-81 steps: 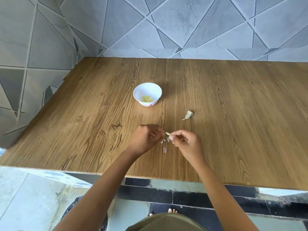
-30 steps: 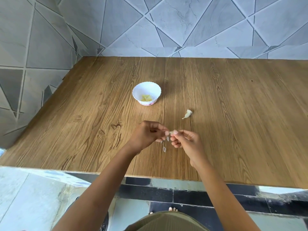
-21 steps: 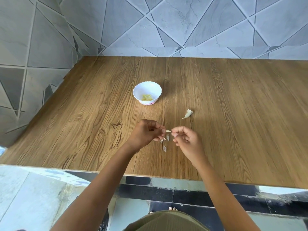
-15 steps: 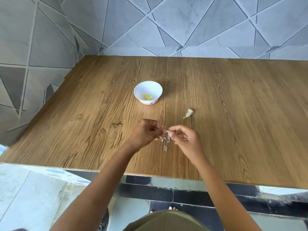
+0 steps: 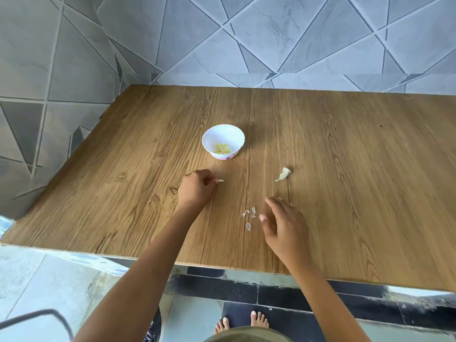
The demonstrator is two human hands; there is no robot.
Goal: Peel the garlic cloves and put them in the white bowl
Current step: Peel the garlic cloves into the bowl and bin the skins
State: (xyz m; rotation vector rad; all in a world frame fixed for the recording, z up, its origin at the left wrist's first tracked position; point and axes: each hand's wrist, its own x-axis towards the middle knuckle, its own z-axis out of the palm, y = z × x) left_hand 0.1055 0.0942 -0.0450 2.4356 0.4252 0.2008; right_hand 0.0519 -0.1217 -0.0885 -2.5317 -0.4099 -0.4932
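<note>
Toward twelve o'clock on the brown wood-grain table (image 5: 345, 193), a small white scalloped-rim bowl (image 5: 233, 134) is sitting upright and holding a little heap of pale yellow peeled garlic cloves (image 5: 223, 148). At seven o'clock from it, the left hand (image 5: 196, 190) is curling its fingers and pinching a slim, smooth, pale peeled clove (image 5: 220, 181) near the bowl. The right hand (image 5: 283, 225) is spreading its fingers loosely, gripping nothing. Thin papery skin flakes (image 5: 249, 215) are lying at its nine o'clock; a lumpy whitish unpeeled clove (image 5: 283, 174) is resting at its twelve o'clock.
</note>
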